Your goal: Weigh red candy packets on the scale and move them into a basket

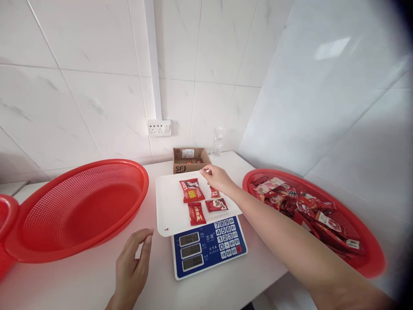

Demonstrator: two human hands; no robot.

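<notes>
My right hand (217,177) is over the far edge of the white scale tray (169,193), just in front of a cardboard box (180,168). Its thumb and fingertips are pinched together, and whatever may be between them cannot be made out. My left hand (134,262) hovers left of the scale (209,247), thumb and forefinger tips together with nothing visible in them. On the tray lie a large red snack packet (191,190), a small red packet (214,192), a dark red packet (217,205) and another red packet (196,214).
To the left stands a large red plastic basket (135,189), with another red basket (8,211) beside it. A red basket (376,262) of many wrapped packets (300,206) is on the right. Behind are a clear plastic bottle (217,142) and a wall socket (159,128).
</notes>
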